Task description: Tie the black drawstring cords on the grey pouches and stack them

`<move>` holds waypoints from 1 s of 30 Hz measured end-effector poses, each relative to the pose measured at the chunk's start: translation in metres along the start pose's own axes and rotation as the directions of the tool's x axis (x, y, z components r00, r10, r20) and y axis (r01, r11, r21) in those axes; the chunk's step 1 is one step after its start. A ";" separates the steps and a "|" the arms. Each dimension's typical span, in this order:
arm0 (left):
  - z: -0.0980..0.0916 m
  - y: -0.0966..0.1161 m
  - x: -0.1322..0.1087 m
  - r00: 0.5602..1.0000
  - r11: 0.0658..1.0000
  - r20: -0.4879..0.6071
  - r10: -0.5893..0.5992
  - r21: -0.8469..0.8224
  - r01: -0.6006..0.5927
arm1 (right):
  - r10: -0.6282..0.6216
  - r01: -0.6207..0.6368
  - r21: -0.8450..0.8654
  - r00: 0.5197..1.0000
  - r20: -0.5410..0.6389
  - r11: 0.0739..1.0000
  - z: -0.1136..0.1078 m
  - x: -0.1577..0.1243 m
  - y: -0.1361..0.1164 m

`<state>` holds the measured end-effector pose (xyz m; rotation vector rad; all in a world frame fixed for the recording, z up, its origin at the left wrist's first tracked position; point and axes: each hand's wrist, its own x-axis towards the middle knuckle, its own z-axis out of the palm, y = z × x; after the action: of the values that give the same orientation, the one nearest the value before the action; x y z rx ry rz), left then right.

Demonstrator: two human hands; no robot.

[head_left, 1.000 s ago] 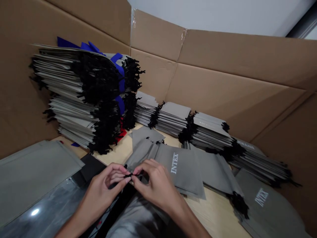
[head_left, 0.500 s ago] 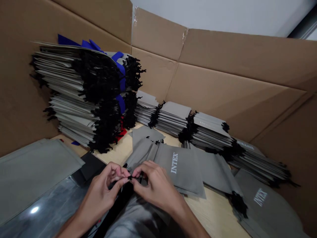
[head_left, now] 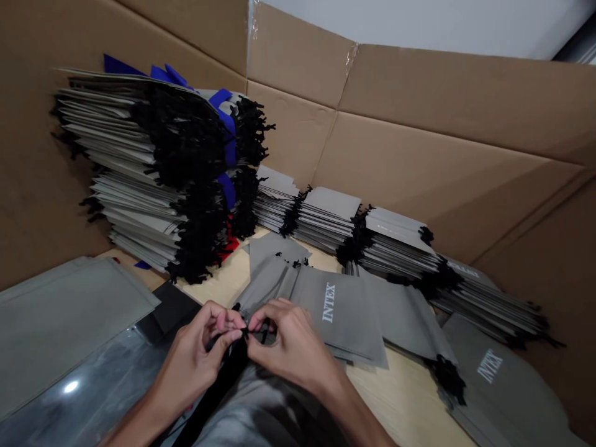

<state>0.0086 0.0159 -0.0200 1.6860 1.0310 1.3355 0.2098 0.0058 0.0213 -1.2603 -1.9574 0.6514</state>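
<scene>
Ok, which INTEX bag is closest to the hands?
The grey bag right beside the right hand; the other INTEX bag lies farther right.

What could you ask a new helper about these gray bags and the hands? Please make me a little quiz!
1. True or false: the left hand and the right hand both pinch a black cord.
2. Which word is printed on the gray bag beside the right hand?
A. SALE
B. INTEX
C. TOYS
3. Fill in the gap: the brown wall behind the stacks of gray bags is made of ____.

Key: 1. True. 2. B. 3. Cardboard.
</scene>
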 end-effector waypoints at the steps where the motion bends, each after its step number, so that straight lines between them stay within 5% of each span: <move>1: 0.000 0.001 0.000 1.000 1.000 -0.001 0.004 -0.001 -0.004 | 0.002 -0.002 0.000 1.000 0.002 1.000 0.000 0.000 0.000; 13: -0.003 -0.004 -0.002 0.997 0.998 0.041 0.058 0.006 -0.058 | 0.131 -0.134 0.195 0.991 0.029 0.972 0.005 -0.002 -0.001; 19: -0.009 -0.006 -0.003 0.980 0.976 0.114 0.164 0.125 -0.178 | 0.223 -0.242 0.330 0.970 0.095 0.912 0.004 0.000 0.004; 25: -0.023 -0.004 0.002 0.871 0.812 0.134 0.472 0.320 -0.489 | 0.318 -0.404 0.454 0.913 0.256 0.794 -0.005 0.013 0.009; 30: -0.028 0.003 0.013 0.774 0.732 0.315 0.549 0.265 -0.628 | 0.358 -0.496 0.497 0.865 0.351 0.712 -0.015 0.026 0.007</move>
<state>-0.0162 0.0287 -0.0067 2.5356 0.6384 1.3440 0.2183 0.0329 0.0332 -1.2801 -1.4337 1.5646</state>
